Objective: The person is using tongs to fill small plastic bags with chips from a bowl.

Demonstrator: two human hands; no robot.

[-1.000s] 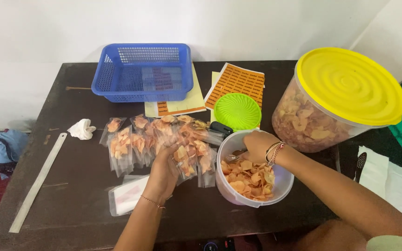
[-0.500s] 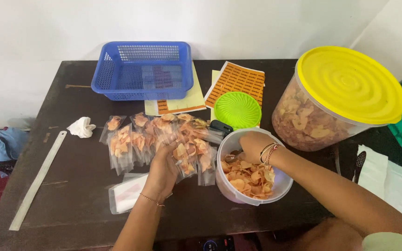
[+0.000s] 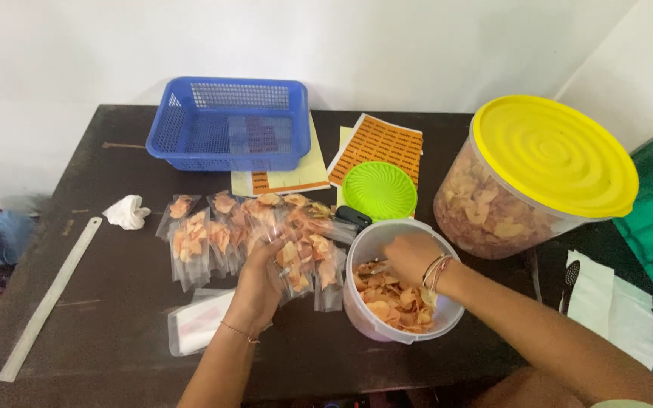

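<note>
Head view, right hand [image 3: 411,257] curled among chips [image 3: 391,298], left hand [image 3: 262,281] pinching bag [image 3: 294,266]

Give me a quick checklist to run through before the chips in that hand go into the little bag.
1. Right hand inside the small clear tub, down on the orange chips: ok.
2. Chips actually pinched in the right hand: cannot tell, the fingers are curled under.
3. Left hand holding a small clear bag beside the tub: ok.
4. Bag mouth open toward the tub: cannot tell.
5. Tub has chips left: ok, a layer covers its bottom.
6. Spare empty bags within reach by the left wrist: ok.
</note>
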